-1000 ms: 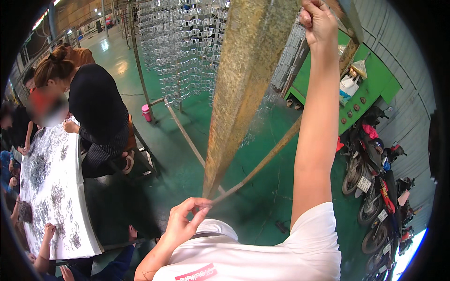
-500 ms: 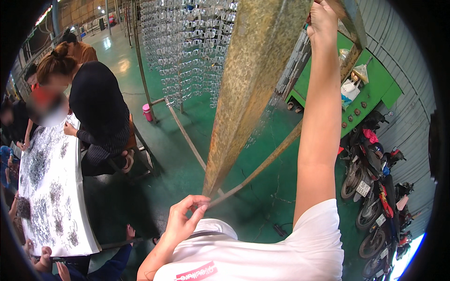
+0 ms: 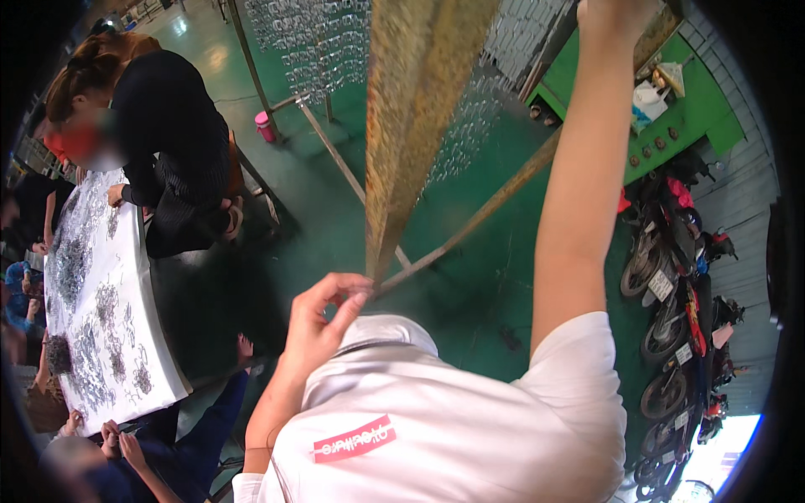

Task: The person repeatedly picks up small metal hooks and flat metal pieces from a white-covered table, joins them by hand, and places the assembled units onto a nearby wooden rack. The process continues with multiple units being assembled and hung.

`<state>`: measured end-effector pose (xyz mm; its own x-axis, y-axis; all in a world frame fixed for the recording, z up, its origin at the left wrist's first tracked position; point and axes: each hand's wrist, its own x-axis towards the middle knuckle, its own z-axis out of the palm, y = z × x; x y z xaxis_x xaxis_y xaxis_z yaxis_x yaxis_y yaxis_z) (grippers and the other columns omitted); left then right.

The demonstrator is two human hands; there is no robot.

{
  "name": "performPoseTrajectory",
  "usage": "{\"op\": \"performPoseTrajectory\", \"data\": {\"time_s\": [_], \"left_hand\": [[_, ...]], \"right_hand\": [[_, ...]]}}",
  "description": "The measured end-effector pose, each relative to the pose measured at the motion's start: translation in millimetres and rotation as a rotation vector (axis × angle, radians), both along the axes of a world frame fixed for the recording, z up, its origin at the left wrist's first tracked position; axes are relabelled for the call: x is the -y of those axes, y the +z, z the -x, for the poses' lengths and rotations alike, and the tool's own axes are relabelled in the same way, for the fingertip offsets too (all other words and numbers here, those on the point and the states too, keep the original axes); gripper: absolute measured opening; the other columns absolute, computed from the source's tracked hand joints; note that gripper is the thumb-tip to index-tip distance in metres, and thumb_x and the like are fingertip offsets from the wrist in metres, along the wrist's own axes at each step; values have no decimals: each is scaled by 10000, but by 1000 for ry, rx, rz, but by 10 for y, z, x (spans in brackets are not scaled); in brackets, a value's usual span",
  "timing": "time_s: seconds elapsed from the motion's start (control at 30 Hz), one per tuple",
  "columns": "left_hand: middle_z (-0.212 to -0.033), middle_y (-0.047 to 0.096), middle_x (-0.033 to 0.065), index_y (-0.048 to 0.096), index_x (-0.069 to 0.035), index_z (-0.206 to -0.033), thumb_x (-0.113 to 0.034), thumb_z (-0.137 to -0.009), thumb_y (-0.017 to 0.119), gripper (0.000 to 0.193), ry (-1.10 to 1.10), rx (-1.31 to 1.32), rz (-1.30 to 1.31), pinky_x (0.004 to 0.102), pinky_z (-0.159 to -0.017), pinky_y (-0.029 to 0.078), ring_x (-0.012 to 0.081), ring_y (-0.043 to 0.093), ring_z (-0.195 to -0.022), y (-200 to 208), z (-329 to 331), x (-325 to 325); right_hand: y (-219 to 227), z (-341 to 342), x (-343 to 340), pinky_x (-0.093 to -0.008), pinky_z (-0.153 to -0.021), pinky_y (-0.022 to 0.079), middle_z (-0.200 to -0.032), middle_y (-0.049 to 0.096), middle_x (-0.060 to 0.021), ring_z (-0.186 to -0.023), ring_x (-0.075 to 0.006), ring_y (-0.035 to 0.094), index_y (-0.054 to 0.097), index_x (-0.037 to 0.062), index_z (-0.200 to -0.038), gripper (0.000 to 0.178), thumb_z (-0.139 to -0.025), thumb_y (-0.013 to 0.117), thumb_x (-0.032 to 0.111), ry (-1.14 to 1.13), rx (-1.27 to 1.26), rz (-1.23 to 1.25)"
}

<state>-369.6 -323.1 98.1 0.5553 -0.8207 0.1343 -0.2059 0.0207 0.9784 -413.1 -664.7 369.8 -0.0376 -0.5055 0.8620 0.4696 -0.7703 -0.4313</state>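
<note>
My left hand (image 3: 323,312) is in front of my white shirt, with thumb and forefinger closed in a pinch. Anything held in that pinch is too small to make out. Just beyond its fingertips is the lower end of a worn, rust-stained metal post (image 3: 402,142). High up beside this post, my right hand (image 3: 616,18) is at the top edge of the picture, arm stretched out. Its fingers are cut off from view. Behind the post hang rows of small shiny clear or metallic frame-shaped pieces (image 3: 323,54).
Slanting metal bars (image 3: 495,210) brace the frame near the floor. To the left, several people work around a white-covered table (image 3: 172,369) strewn with small dark pieces. A green workbench (image 3: 713,109) stands at the right, with parked motorbikes (image 3: 671,327) below it. A pink container (image 3: 265,126) is farther back.
The view has tipped downward and shifted. My left hand keeps its pinch near the post's lower end. My right arm stays raised, its hand now mostly beyond the top edge.
</note>
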Motion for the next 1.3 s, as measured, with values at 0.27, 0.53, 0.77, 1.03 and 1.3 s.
{"op": "performPoseTrajectory", "data": {"time_s": [0.27,0.53,0.77,1.03,1.3], "left_hand": [[-914,649,7,632,-1,-1066,-35,-932,587,145,240,-155,-218,193,-760,449,64,588,-855,-398,-516,-666],[-934,665,30,641,-6,-1053,-64,-932,589,144,384,-35,-297,223,-780,473,94,589,-829,-366,-755,-817],[-940,673,41,639,-15,-1065,-79,-936,597,151,433,-32,-332,223,-776,485,94,603,-840,-343,-643,-790],[-922,671,38,641,-5,-1060,-83,-932,599,155,441,-39,-280,216,-745,482,90,610,-844,-463,-614,-830],[-875,669,27,649,-4,-1048,-78,-924,597,154,350,12,-289,214,-685,473,68,596,-791,-596,-709,-744]], "right_hand": [[-3017,336,62,-214,-426,356,-719,568,-40,-520,-80,507,507,38,-987,132,-979,541,166,-47,-52,-555],[-5499,-31,-108,-272,-565,507,-816,665,-57,-647,-131,623,717,78,-964,183,-813,742,178,-211,-819,-720],[-5500,-272,-49,-358,-791,495,-897,630,-73,-866,-236,629,734,173,-998,264,-746,777,238,-267,-934,-731],[-5350,-210,-69,-344,-772,496,-936,656,-72,-858,-237,653,741,102,-914,168,-786,731,212,-307,-976,-654],[-5160,44,-295,-332,-698,481,-869,665,-47,-792,-221,641,752,93,-852,133,-760,754,189,-379,-934,-561]]}}
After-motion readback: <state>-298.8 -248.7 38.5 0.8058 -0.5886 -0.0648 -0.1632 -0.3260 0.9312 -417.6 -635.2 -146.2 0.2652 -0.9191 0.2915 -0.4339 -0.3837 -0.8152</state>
